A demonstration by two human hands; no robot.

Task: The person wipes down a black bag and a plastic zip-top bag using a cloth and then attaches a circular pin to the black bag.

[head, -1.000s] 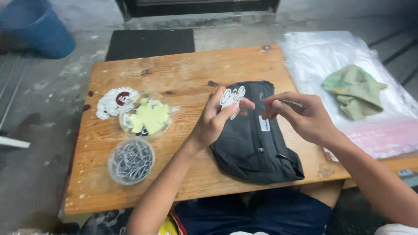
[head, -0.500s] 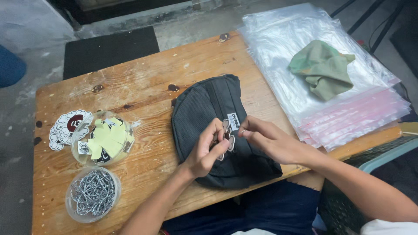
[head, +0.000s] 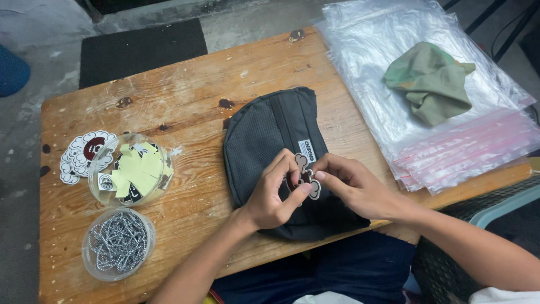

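Observation:
A black fabric pouch (head: 264, 141) with a mesh front and a small white label lies on the wooden table (head: 191, 90). Over its lower half, my left hand (head: 275, 194) and my right hand (head: 351, 186) both pinch a small flower-shaped charm (head: 306, 175), white at the edge with a dark red centre. The fingertips of both hands meet around the charm, just below the label.
At the table's left stand a clear tub of yellow and black tags (head: 132, 169), a clear tub of ball chains (head: 118, 243) and a stack of flower-shaped stickers (head: 79, 155). A pile of clear zip bags (head: 450, 135) with a green cloth (head: 433, 81) on it lies at the right.
The camera has swung, so the table sits differently in view. My hands have come down from the pouch's top to its lower half, still holding the charm between them.

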